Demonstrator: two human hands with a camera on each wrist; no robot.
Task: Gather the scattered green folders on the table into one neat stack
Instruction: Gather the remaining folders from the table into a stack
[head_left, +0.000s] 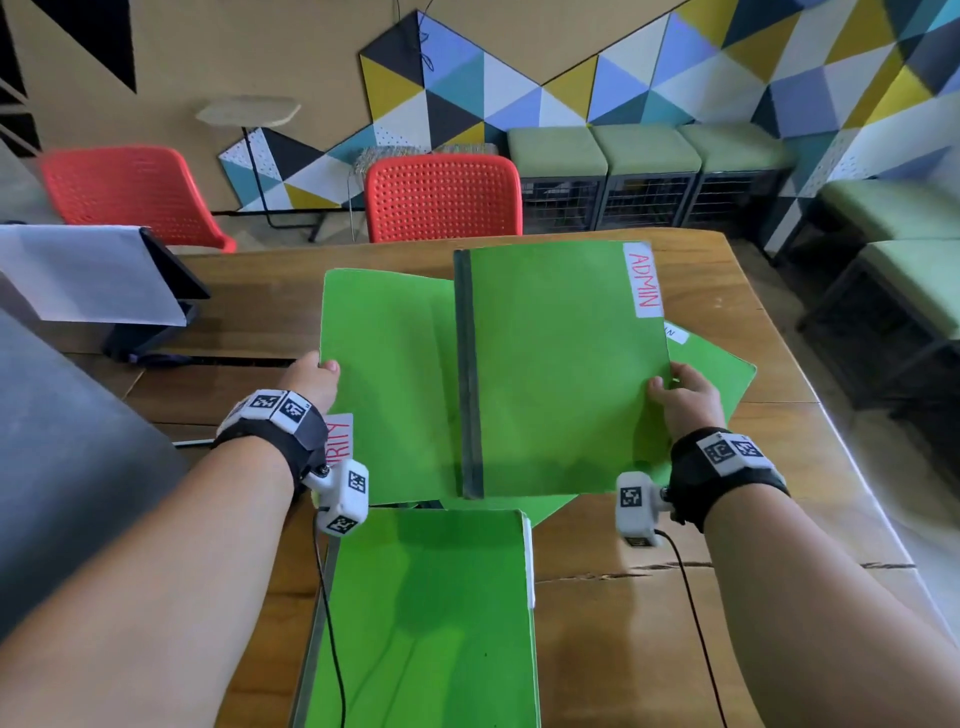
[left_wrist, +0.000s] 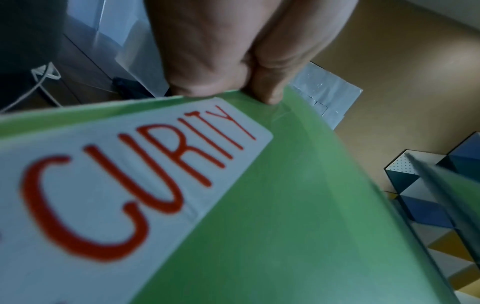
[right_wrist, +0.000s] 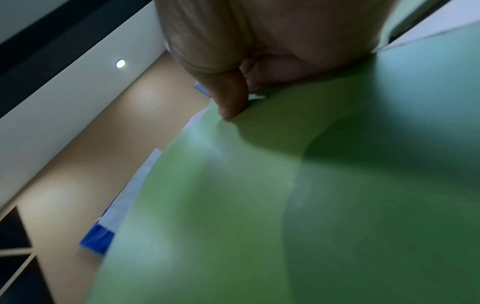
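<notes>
Both hands hold green folders up over the wooden table (head_left: 649, 623). My left hand (head_left: 311, 382) grips the left edge of a plain green folder (head_left: 387, 384), thumb on top. Its white label (left_wrist: 116, 185), red letters ending "CURITY", faces down; the left hand (left_wrist: 221, 51) pinches the folder (left_wrist: 298, 216) by that edge. My right hand (head_left: 683, 397) grips the right edge of the ADMIN folder (head_left: 563, 374), whose dark spine overlaps the left folder. The right wrist view shows the thumb (right_wrist: 228, 98) pressed on green card (right_wrist: 285, 205). A third folder (head_left: 727, 374) lies beneath at right, another folder (head_left: 426, 613) near me.
A black stand with a white sheet (head_left: 88, 275) sits on the table's far left, beside a grey surface (head_left: 62, 441). Two red chairs (head_left: 441, 197) stand behind the table. Green-cushioned stools (head_left: 644, 156) line the patterned wall. Wrist camera cables hang by the near folder.
</notes>
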